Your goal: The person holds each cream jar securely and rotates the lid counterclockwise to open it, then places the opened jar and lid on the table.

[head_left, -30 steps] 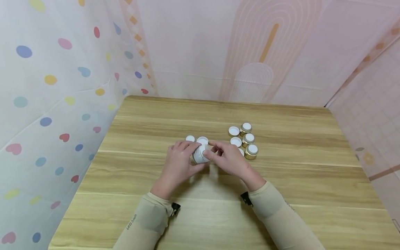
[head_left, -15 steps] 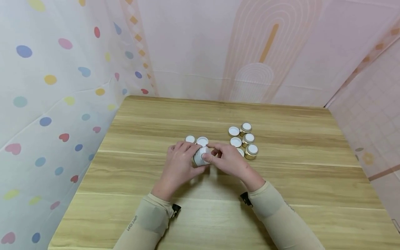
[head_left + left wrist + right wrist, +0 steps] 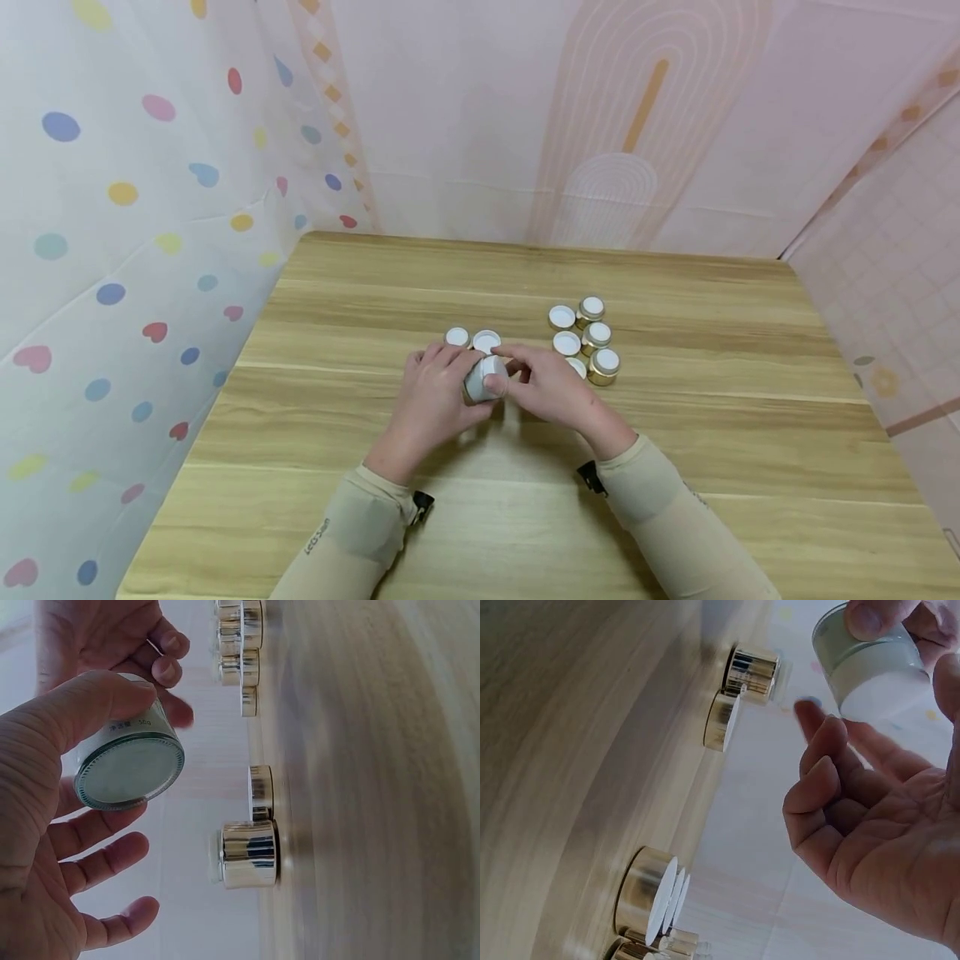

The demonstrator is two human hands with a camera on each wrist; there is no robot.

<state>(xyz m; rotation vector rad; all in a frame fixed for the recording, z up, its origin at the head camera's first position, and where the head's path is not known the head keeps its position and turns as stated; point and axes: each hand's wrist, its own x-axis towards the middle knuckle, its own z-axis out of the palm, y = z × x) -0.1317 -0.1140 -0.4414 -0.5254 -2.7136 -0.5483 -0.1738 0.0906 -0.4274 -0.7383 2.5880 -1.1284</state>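
Observation:
My left hand [image 3: 426, 402] grips a small glass jar [image 3: 127, 776] between thumb and fingers, held above the table and tipped on its side. The jar's clear base faces the left wrist camera, with "50g" printed on its wall. Its white end [image 3: 881, 694] points toward my right hand [image 3: 555, 385], whose thumb and index finger pinch that end at its edge. The other right fingers curl loosely below. Just beyond the hands stand a gold jar [image 3: 249, 855] and a shallow gold lid [image 3: 260, 793], white inside.
To the right on the wooden table [image 3: 720, 433], several gold pieces stand in two columns. Shallow white-lined lids [image 3: 566, 342] are on the left, gold jars with white tops [image 3: 603, 365] beside them. Patterned curtains [image 3: 465, 117] hang behind and at the sides.
The glass jar has shifted slightly toward me and to the right, tilting a little. My right thumb and index finger have moved with its white end. The gold pieces have not moved.

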